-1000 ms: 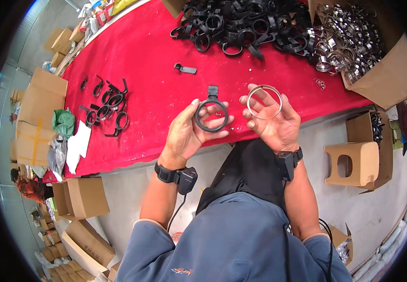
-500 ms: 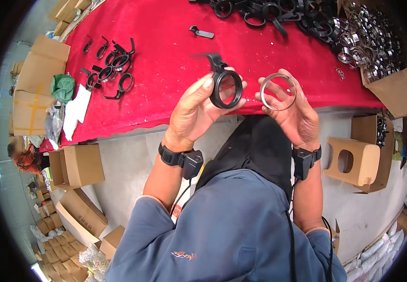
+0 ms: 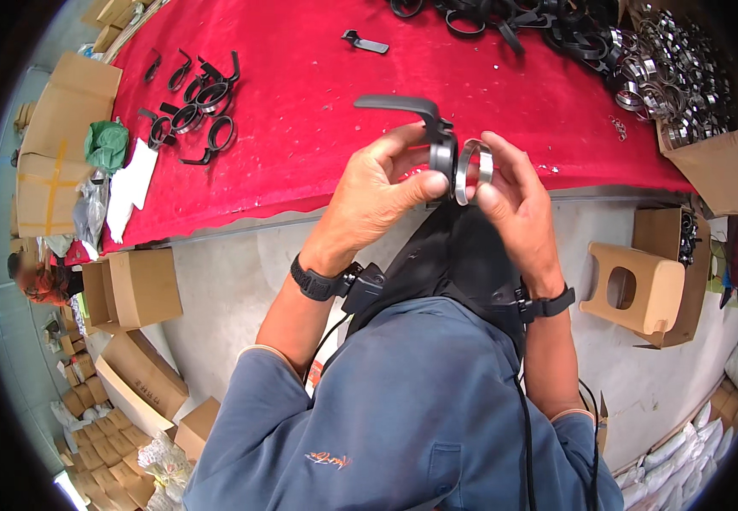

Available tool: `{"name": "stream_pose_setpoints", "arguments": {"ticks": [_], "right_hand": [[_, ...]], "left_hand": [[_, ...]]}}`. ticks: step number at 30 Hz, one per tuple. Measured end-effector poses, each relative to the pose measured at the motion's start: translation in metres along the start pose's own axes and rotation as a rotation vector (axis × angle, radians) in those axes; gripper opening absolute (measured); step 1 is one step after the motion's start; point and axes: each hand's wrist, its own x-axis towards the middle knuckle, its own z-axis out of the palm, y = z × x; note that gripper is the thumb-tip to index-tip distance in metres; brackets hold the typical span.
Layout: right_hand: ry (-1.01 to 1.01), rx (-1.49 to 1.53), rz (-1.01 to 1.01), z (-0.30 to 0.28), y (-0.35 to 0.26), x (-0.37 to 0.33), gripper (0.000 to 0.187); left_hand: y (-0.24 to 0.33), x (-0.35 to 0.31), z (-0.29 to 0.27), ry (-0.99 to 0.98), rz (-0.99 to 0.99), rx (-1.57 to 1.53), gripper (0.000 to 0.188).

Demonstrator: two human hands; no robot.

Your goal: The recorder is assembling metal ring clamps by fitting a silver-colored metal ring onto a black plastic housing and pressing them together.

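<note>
My left hand (image 3: pixel 377 187) is closed round a black ring with a long flat handle (image 3: pixel 403 104), gripping the ring part between thumb and fingers. The handle sticks out above the hand toward the left. My right hand (image 3: pixel 518 192) pinches a silver metal ring (image 3: pixel 474 170), thumb below and fingers behind it. Both rings are seen nearly edge-on, side by side, with only a narrow space between them or none; I cannot tell whether they touch. They are held up over the front edge of the red-covered table (image 3: pixel 301 128).
Several black handled rings (image 3: pixel 188 117) lie on the table's left. A loose black handle piece (image 3: pixel 365 43) lies farther back. Black rings (image 3: pixel 514 17) and silver rings (image 3: pixel 667 68) are heaped at the far right. Cardboard boxes (image 3: pixel 143 289) stand on the floor at either side.
Both hands have come together and turned the rings from face-on to nearly edge-on. The silver ring has moved left, close to the black ring.
</note>
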Motion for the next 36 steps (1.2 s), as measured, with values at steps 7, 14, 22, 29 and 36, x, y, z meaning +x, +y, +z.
{"name": "stream_pose_setpoints", "arguments": {"ticks": [7,14,22,29,36], "right_hand": [[-0.005,-0.320,-0.379,0.014,-0.005,-0.002,0.074],[-0.014,-0.444,-0.452,0.015,-0.006,-0.002,0.077],[0.005,-0.483,-0.527,0.021,-0.003,-0.001,0.080],[0.081,-0.302,-0.467,0.023,-0.004,0.001,0.059],[0.257,-0.447,-0.475,0.029,-0.003,0.016,0.029]], "left_hand": [[-0.006,0.001,0.001,-0.116,0.099,-0.095,0.076],[-0.007,0.000,-0.004,-0.133,0.066,-0.073,0.087],[-0.001,-0.005,-0.002,-0.148,-0.015,-0.131,0.083],[-0.004,0.003,-0.007,-0.200,0.058,-0.141,0.074],[-0.016,-0.002,0.003,-0.232,0.024,-0.185,0.067]]}}
